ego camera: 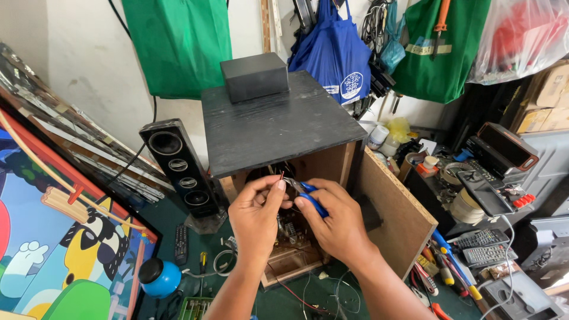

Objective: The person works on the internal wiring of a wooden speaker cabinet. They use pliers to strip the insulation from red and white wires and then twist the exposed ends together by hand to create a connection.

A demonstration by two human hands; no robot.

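My left hand (256, 216) pinches a thin reddish wire (281, 175) at the open back of a black speaker cabinet (278, 121). My right hand (338, 222) grips blue-handled pliers (309, 195), whose jaws meet the wire beside my left fingertips. Both hands hover over a circuit board and wiring (290, 234) inside the cabinet's open bottom. The wire's far end is hidden inside the box.
A small black box (253, 76) sits on top of the cabinet. A slim black tower speaker (179, 166) stands at left beside a colourful cartoon panel (59, 249). A loose chipboard panel (397, 213) leans at right. Remotes (483, 246), screwdrivers and bags crowd the right side.
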